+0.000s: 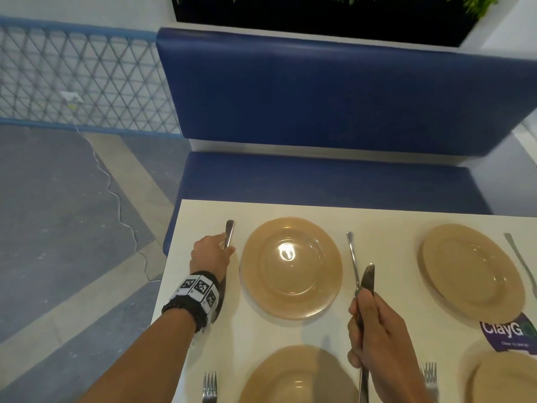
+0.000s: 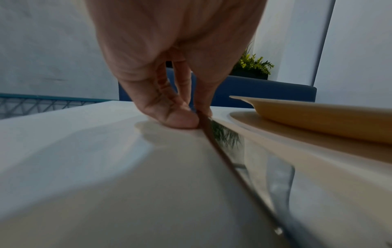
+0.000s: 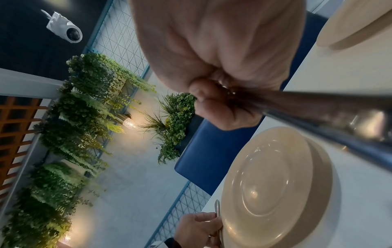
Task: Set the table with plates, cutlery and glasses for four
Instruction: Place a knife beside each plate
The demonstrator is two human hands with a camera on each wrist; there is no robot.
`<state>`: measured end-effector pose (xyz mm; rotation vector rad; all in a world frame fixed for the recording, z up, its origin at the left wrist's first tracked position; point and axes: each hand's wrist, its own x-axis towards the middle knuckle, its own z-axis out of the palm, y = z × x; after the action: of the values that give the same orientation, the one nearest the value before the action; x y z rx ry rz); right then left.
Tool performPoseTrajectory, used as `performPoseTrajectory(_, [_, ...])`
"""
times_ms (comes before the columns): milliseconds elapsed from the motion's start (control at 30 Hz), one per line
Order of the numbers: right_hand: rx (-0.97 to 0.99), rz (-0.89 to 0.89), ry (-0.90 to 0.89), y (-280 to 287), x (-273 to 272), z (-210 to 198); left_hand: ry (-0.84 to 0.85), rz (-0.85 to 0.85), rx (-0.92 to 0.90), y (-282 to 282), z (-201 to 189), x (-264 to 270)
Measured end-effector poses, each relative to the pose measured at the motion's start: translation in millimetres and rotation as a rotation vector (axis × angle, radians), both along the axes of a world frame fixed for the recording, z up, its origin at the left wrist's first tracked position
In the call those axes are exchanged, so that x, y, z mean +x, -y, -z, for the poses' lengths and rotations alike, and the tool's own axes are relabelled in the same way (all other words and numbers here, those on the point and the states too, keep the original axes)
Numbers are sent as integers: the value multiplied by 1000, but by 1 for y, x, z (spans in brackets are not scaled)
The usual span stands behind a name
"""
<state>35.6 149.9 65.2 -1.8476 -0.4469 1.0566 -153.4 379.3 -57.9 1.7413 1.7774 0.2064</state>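
Left hand: grip pinched on a steel cutlery piece lying on the white worktop, in the narrow strip between the worktop's left edge and the far-left round tan plate. Which piece it is cannot be told.

Right hand: grip curled round a steel knife, held above the worktop, tip over the lane right of that plate, where a steel-handled utensil lies.

Three more tan plates; forks at near edge. Blue bench beyond far edge.
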Motion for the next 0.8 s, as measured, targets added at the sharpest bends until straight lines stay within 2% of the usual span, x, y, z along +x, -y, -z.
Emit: performPoseTrajectory(800, [5, -1, 4, 1, -4, 2, -10, 19, 29, -1, 2, -2])
